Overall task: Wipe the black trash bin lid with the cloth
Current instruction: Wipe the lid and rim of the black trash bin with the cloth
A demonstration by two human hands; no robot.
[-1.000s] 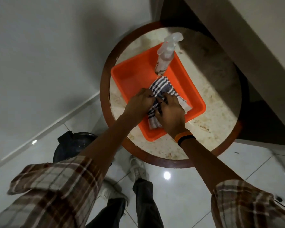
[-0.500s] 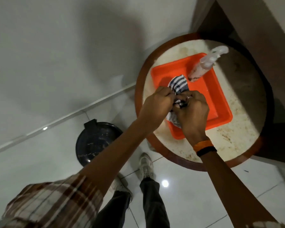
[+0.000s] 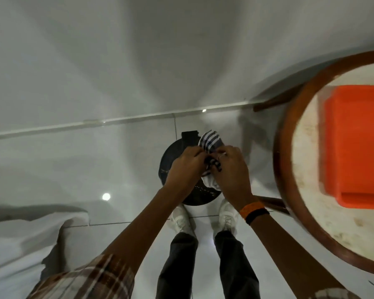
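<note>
Step in hand, as judged: cloth preparation above the black trash bin lid (image 3: 171,160), wiping not yet begun

- Left hand (image 3: 187,167) and right hand (image 3: 230,169): both clenched on the striped cloth (image 3: 211,143), gripping it bunched between them, directly above the lid
- Cloth: one striped fold projecting past the fingers on the wall side of the lid, a white tail hanging on the shoe side; contact with the lid cannot be told from this view
- Lid: on the floor (image 3: 73,169), closed over the bin, just in front of the shoes (image 3: 181,219), beside the round surface (image 3: 307,160), near the wall

Recommended method:
- Fold to a flat pad with loose ends tucked in
- Lower flat onto the lid, one hand pressing, the other steadying the rim
- Wipe from the hinge tab outward in overlapping passes; likely light enough to slide on glossy tile
- Turn to a clean face for the rim

Containers:
- Trash bin: contents hidden under the lid
- Orange tray (image 3: 352,147) on the surface, well apart from the lid: visible portion bare, remainder cut off by the frame edge
</note>
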